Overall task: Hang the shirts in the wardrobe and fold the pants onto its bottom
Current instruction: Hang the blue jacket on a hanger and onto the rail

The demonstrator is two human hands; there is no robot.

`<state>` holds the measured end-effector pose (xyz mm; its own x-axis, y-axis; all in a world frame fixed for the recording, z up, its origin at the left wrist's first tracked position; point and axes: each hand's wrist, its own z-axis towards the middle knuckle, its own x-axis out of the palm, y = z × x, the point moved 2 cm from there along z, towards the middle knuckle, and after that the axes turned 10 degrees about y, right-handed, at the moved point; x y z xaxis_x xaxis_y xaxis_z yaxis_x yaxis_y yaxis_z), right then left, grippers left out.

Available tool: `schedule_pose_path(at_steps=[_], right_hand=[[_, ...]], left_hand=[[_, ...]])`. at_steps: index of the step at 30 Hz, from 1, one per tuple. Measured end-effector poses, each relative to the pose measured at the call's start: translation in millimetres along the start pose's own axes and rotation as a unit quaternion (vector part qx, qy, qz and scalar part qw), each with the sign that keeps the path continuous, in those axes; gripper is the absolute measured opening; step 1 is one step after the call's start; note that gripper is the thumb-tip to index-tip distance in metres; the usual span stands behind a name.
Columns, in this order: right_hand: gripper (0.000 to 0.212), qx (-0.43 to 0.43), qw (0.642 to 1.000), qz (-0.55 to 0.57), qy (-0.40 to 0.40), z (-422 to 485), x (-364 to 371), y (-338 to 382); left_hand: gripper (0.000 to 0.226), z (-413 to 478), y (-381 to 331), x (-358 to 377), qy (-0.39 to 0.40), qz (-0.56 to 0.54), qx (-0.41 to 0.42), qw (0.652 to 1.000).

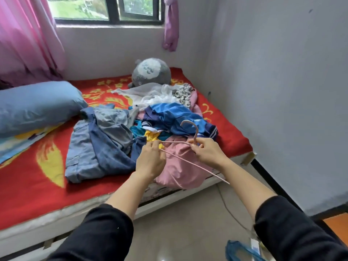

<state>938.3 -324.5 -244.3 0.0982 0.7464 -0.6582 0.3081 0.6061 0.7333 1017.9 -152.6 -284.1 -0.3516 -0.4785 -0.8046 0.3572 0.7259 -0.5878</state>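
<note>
You had the pink hanger (196,131) up over the clothes pile (169,113). Your left hand (150,160) was pinching one end of its bar, your right hand (209,153) pinching just under the hook. The pile sat by the bed's (28,185) near right corner, a pink garment (178,172) spilling over the mattress edge. The wall (282,91) stood close on the right, and open floor (188,223) lay under your arms.

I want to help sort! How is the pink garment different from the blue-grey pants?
The pink garment is one plain colour; the blue-grey pants mix lighter and darker blue. The pink garment is bunched at the edge of the bed, below the hanger; the pants lie spread flatter, further left. Both lie on the bed, unfolded.
</note>
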Motion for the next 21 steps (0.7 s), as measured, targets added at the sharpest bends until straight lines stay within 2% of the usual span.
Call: schedule_pose_path(at_steps=[9, 21], right_hand=[[0.023, 0.066, 0.991, 0.009, -0.115, 145, -64, -81], [0.024, 0.095, 0.99, 0.016, -0.108, 359, -163, -226]], left_hand=[[0.042, 169, -30, 61, 0.069, 0.005, 0.026, 0.997], [0.044, 380, -78, 189, 0.142, -0.018, -0.086, 0.986]])
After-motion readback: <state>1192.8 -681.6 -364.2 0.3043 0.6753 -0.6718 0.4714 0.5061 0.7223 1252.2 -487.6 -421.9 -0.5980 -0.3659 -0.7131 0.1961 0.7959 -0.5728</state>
